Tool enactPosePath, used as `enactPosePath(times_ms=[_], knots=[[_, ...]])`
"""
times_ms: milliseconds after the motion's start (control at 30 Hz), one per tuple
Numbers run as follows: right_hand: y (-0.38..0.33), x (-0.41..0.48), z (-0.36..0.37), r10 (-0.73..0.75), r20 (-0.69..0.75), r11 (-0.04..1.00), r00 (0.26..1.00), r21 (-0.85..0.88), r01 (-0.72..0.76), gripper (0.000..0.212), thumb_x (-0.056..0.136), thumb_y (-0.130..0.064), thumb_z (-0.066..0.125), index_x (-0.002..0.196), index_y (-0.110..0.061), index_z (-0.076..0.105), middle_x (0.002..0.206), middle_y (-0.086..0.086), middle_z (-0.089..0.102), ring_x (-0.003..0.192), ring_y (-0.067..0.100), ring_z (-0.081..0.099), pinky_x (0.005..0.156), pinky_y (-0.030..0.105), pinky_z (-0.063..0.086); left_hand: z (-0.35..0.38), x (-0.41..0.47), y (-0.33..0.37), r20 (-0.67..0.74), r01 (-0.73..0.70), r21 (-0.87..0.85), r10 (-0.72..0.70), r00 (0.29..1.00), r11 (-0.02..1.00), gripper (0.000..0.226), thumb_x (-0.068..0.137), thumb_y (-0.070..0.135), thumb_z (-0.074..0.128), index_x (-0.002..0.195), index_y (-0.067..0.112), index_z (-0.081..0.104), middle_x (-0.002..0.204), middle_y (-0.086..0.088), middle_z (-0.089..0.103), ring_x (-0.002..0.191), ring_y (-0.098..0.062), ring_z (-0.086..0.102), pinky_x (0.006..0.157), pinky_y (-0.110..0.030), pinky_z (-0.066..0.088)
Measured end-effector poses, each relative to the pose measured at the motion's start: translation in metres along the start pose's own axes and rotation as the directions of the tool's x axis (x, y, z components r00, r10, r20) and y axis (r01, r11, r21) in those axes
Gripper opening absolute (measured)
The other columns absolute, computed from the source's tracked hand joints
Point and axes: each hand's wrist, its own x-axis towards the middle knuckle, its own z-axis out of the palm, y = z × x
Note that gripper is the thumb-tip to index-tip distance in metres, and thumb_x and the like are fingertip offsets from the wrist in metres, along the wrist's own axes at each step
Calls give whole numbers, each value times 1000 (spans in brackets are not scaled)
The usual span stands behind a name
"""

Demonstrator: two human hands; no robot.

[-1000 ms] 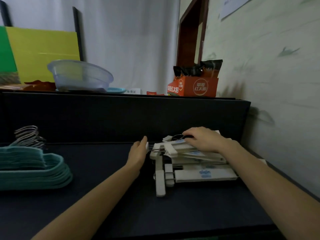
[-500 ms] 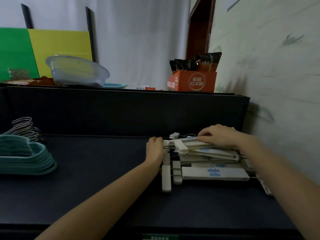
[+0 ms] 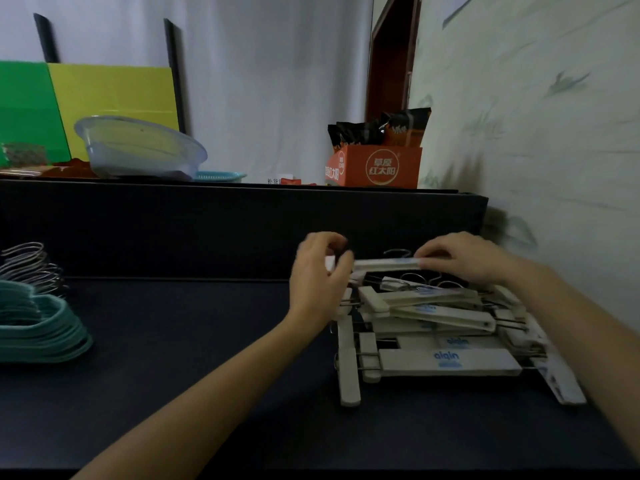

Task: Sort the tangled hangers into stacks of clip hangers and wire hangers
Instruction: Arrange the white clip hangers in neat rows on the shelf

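Near edge: dark navy tabletop (image 3: 180,393), both my bare forearms reaching in over it. Right of centre, pile of white wooden clip hangers with blue printed labels (image 3: 446,362), bars mostly left-right, metal rods and clips sticking out at both ends, one piece slanted off the near right corner. Far left, stack of teal velvet-look hangers (image 3: 38,327) lying flat, their silver wire hooks (image 3: 31,265) bunched at the far end; well apart from the white pile. Just past the pile's top, my left hand (image 3: 320,282) has fingers pinched together on the left end of one white clip hanger bar (image 3: 384,263), my right hand (image 3: 464,258) fingers closed on its right end; bar level, above the pile. Far: dark raised ledge (image 3: 207,223) carrying a clear plastic basin (image 3: 138,148), orange carton with dark snack packets (image 3: 375,164), green and yellow boards (image 3: 86,98), white curtain behind.
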Motion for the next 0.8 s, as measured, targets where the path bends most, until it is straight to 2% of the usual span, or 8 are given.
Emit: enactPosePath(times_ms=[33, 100, 200, 267, 367, 500, 667, 800], knots=[[2, -1, -7, 0, -33, 1000, 999, -7, 0, 31, 89, -48, 49, 114, -34, 61, 110, -7, 65, 97, 14, 60, 88, 41, 51, -1, -3, 8, 90, -115, 34, 111, 990, 993, 12, 88, 25, 55, 97, 19, 61, 96, 7, 56, 92, -10, 54, 82, -37, 51], [6, -4, -19, 5, -104, 999, 995, -34, -9, 36, 87, -52, 48, 116, -34, 61, 115, -6, 64, 102, 17, 59, 89, 44, 50, 2, -10, 17, 325, -290, 193, 218, 920, 937, 24, 87, 39, 54, 98, 20, 64, 97, 7, 60, 91, -9, 54, 79, -32, 50], [10, -11, -30, 20, -160, 999, 987, -26, -24, 35, 88, -49, 49, 116, -32, 62, 117, -4, 65, 105, 17, 58, 90, 43, 49, 14, -12, 11, 588, -451, 420, 143, 796, 788, 46, 86, 50, 51, 119, 19, 56, 117, -1, 57, 109, -17, 50, 87, -33, 44], [11, -16, -31, 27, -172, 1000, 985, 12, -25, 33, 90, -43, 50, 116, -28, 63, 117, -2, 65, 103, 16, 58, 90, 38, 49, 18, -10, 5, 630, -494, 451, 128, 766, 744, 48, 89, 50, 47, 124, 18, 52, 119, -4, 54, 111, -21, 49, 87, -33, 41], [13, -22, -30, 43, -201, 999, 979, 25, -39, 32, 91, -39, 52, 116, -24, 63, 117, -1, 65, 104, 16, 57, 87, 32, 45, 21, -2, 1, 693, -534, 438, 106, 713, 723, 48, 90, 51, 43, 123, 17, 51, 112, -6, 49, 100, -20, 46, 81, -28, 34], [13, -28, -30, 73, -251, 997, 965, 3, -75, 32, 91, -40, 51, 116, -25, 63, 116, -1, 66, 104, 18, 57, 89, 39, 47, 17, 5, 12, 743, -470, 443, -19, 669, 763, 64, 84, 66, 38, 119, 15, 54, 106, -4, 47, 88, -17, 42, 79, -29, 34], [9, -34, -35, 111, -277, 994, 954, 40, -104, 32, 91, -39, 51, 117, -24, 63, 116, 2, 64, 104, 20, 56, 88, 39, 47, 20, 9, 16, 765, -493, 485, -78, 639, 722, 55, 92, 52, 35, 123, 8, 48, 115, -11, 47, 101, -25, 45, 83, -31, 31], [9, -37, -38, 118, -298, 993, 947, 62, -104, 31, 91, -38, 51, 117, -24, 62, 115, 2, 63, 100, 18, 54, 86, 40, 47, 23, 6, 16, 742, -468, 494, -75, 666, 733, 46, 92, 43, 40, 118, 6, 48, 114, -12, 47, 99, -25, 43, 82, -31, 30]])
